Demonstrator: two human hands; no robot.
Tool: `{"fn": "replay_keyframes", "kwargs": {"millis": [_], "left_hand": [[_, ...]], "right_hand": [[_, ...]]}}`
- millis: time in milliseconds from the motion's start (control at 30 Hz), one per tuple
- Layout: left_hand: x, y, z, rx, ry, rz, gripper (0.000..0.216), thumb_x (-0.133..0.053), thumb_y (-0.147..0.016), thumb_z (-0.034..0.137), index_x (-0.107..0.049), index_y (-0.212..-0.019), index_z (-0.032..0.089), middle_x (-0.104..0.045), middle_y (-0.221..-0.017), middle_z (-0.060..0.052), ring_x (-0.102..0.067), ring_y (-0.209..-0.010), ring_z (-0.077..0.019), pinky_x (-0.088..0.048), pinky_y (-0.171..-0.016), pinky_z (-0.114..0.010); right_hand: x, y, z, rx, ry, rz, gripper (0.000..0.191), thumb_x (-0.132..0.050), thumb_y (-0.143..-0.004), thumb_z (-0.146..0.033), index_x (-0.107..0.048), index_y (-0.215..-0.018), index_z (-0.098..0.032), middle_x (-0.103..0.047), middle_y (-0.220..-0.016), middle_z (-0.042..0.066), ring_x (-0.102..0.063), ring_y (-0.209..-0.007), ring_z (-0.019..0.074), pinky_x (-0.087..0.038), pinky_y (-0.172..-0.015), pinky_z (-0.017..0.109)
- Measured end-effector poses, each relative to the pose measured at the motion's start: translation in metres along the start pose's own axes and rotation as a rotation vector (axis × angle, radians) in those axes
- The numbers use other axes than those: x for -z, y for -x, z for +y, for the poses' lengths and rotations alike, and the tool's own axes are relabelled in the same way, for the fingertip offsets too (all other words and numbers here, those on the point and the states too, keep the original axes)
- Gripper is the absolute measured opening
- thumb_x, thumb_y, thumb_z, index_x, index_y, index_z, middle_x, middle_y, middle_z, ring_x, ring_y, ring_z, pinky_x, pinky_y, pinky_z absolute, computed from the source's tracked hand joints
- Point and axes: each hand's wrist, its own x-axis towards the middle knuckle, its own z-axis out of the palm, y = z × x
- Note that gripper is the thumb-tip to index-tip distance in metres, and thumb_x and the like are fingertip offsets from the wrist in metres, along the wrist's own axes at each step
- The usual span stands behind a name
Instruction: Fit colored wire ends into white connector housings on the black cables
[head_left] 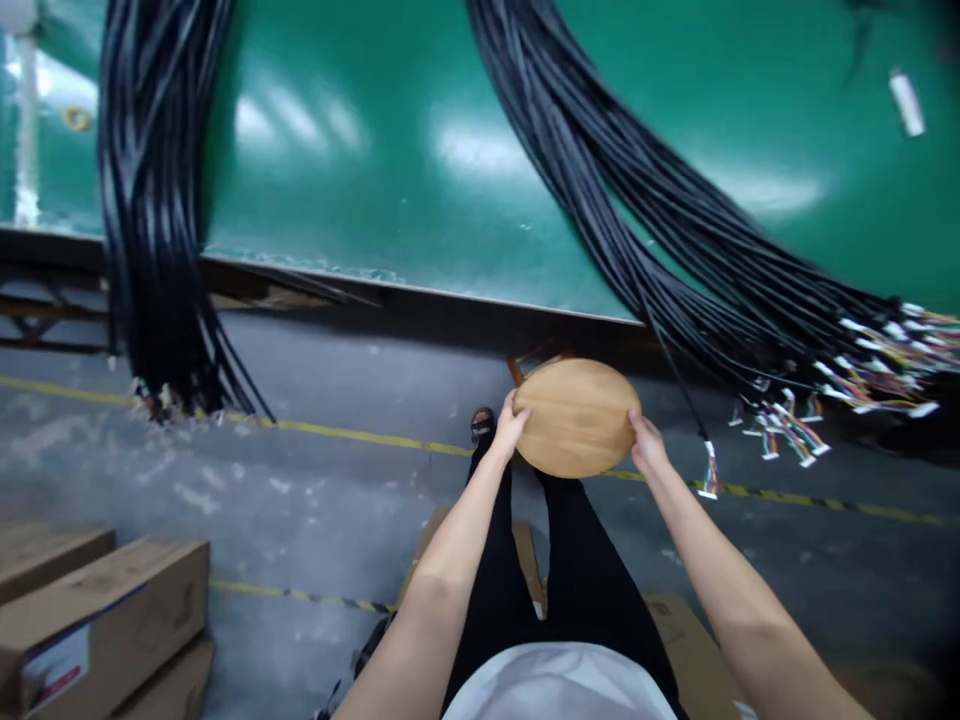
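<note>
A wooden stool with a round, light-brown seat [576, 420] is in front of my legs, just below the table's edge. Part of its darker legs shows behind the far side of the seat; the rest is hidden. My left hand [512, 424] grips the seat's left rim, thumb on top and fingers out of sight underneath. On the opposite rim, my right hand [646, 442] holds on in the same way. To the right of that hand, one loose black cable hangs down and ends in a white connector [709, 475].
A green-topped table [360, 190] spans the far side. Black cable bundles lie across it, one at left [154, 180] and one at right [675, 220], both overhanging the edge. Cardboard boxes [142, 610] stand at lower left, with more cardboard [686, 640] beside my legs. Yellow lines [360, 436] mark the floor.
</note>
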Motion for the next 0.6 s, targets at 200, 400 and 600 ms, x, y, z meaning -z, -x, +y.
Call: {"fn": "replay_keyframes", "kwargs": {"millis": [200,400,600], "left_hand": [[-0.010,0.007,-0.016,0.104,-0.135,-0.192,0.073,-0.073,-0.089,0.024,-0.043,-0.155,0.018,-0.053,-0.157,-0.015,-0.052,-0.145,-0.0287,-0.036,-0.127,-0.054],[-0.082,0.022,-0.052,0.197,-0.294,-0.427,0.066,-0.070,-0.093,0.024,-0.045,-0.153,0.019,-0.050,-0.157,-0.015,-0.049,-0.146,-0.0309,-0.036,-0.126,-0.060],[-0.215,0.041,-0.096,0.207,-0.340,-0.561,0.062,-0.071,-0.089,0.019,-0.051,-0.148,0.018,-0.052,-0.156,-0.014,-0.050,-0.146,-0.0293,-0.036,-0.126,-0.057]], "right_hand": [[0.037,0.016,0.017,-0.021,-0.073,0.134,0.031,-0.067,-0.100,-0.036,-0.066,-0.123,-0.015,-0.068,-0.120,0.008,-0.069,-0.102,0.0193,-0.062,-0.087,0.038],[0.136,0.012,0.028,-0.061,-0.163,0.306,0.029,-0.067,-0.100,-0.037,-0.066,-0.118,-0.014,-0.069,-0.112,0.007,-0.069,-0.093,0.0167,-0.062,-0.080,0.034],[0.265,-0.038,0.012,-0.070,-0.186,0.439,0.026,-0.068,-0.100,-0.036,-0.067,-0.113,-0.013,-0.070,-0.106,0.005,-0.069,-0.087,0.0147,-0.061,-0.076,0.031]]}}
